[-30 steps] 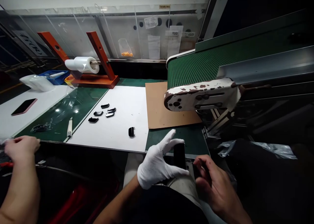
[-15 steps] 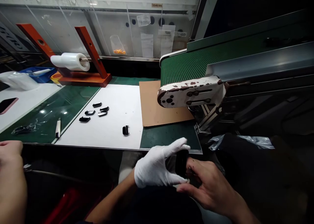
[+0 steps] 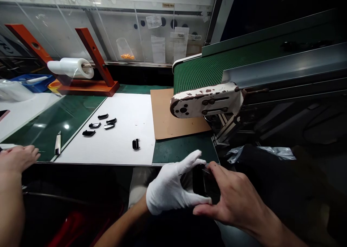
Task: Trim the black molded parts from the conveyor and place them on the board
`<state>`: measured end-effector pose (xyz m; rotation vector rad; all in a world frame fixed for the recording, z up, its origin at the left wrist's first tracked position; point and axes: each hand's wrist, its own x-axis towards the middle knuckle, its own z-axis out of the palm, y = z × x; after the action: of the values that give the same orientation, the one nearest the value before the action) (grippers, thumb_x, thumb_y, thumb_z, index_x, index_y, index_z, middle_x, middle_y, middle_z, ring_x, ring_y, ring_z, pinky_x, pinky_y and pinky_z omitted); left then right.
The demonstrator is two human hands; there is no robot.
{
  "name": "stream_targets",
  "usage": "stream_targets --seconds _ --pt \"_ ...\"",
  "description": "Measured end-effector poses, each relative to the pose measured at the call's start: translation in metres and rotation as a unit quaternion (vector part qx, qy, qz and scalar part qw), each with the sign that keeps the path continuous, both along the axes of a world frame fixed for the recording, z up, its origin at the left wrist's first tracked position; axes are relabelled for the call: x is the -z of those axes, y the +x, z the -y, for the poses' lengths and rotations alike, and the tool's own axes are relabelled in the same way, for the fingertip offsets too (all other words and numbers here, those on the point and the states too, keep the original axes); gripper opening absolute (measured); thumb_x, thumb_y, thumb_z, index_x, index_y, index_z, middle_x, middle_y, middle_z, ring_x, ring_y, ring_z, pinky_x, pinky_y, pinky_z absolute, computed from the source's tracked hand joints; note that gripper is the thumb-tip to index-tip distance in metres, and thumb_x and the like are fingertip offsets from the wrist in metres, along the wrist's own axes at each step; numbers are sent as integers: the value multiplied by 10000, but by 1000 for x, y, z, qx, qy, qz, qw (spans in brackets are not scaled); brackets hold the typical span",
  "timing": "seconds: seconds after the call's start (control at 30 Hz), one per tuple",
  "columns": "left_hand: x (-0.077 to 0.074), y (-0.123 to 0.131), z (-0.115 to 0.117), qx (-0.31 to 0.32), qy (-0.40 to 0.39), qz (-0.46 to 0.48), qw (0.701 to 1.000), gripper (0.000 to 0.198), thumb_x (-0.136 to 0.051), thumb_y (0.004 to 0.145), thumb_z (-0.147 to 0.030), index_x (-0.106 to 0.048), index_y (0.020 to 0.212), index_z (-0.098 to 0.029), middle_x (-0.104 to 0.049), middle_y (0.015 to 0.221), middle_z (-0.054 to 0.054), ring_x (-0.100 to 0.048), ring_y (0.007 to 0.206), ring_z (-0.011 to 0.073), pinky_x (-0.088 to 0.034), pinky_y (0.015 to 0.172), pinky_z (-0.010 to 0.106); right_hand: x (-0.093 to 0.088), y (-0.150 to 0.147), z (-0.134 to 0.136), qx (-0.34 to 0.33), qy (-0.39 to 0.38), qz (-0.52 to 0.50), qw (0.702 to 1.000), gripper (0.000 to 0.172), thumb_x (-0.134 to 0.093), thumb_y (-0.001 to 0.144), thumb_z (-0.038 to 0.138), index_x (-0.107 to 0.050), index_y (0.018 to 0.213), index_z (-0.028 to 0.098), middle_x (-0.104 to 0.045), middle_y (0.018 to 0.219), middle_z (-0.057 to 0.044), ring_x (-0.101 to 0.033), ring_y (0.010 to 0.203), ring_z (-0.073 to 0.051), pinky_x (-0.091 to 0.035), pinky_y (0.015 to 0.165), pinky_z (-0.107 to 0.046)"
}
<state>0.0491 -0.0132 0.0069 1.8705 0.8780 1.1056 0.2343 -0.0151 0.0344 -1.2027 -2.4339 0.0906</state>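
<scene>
My left hand [image 3: 170,185], in a white glove, grips a dark glossy part [image 3: 198,180] between thumb and fingers, below the table's front edge. Bare, my right hand [image 3: 237,198] is at the right side of that part, its thumb near my gloved thumb. Something thin and clear shows at my right fingertips, too small to make out. On the white sheet [image 3: 124,113] a small black piece [image 3: 136,144] lies alone, and several longer black pieces [image 3: 94,125] lie to its left.
A person's bare hand [image 3: 20,158] is at the far left, near a cutter [image 3: 58,143]. An orange stand [image 3: 94,88] holds a film roll [image 3: 73,68]. Brown cardboard [image 3: 173,126] lies under the end of the green conveyor [image 3: 200,72]. The table's front edge [image 3: 108,163] runs before me.
My right fingers have shifted up along the dark part. At the far left the other person's hand has moved right over the table edge. The view has turned slightly right.
</scene>
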Motion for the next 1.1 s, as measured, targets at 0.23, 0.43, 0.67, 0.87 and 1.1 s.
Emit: stream_targets --seconds 0.23,0.43,0.67,0.87,1.1 --pt "-3 2 1 4 4 10 1000 1018 -851 575 -234 -293 1422 -320 -674 1173 12 -687 965 180 -531 910 263 -5 0 -1 -5 -27 29 999 903 -204 731 851 -617 896 65 -644 662 -96 -654 518 -266 -484 445 -357" --pt "-6 5 3 -25 -29 17 999 947 -848 578 -240 -365 1394 -247 -694 1133 24 -690 952 182 -532 910 253 -3 0 -2 -13 -20 41 999 826 -165 772 818 -596 824 116 -618 629 -61 -632 499 -236 -405 425 -315" --pt "-7 9 7 -57 -63 22 996 909 -856 557 -267 -436 1360 -199 -712 1096 38 -698 933 202 -559 874 261 5 2 -2 -17 15 43 999 859 -100 795 794 -605 839 102 -621 615 -63 -629 499 -216 -345 425 -296" --pt "-7 11 10 -87 -86 5 992 861 -844 568 -271 -472 1340 -187 -713 1095 50 -689 970 235 -565 894 309 7 2 -4 -20 30 40 999 842 -74 803 784 -597 754 126 -615 594 -63 -606 488 -186 -301 424 -288" --pt "-6 12 8 -106 -98 -16 989 859 -850 564 -311 -485 1331 -176 -713 1088 64 -692 959 246 -564 906 333 12 2 -4 -27 51 44 997 824 -71 851 731 -613 738 121 -599 556 -53 -597 481 -179 -279 427 -294"
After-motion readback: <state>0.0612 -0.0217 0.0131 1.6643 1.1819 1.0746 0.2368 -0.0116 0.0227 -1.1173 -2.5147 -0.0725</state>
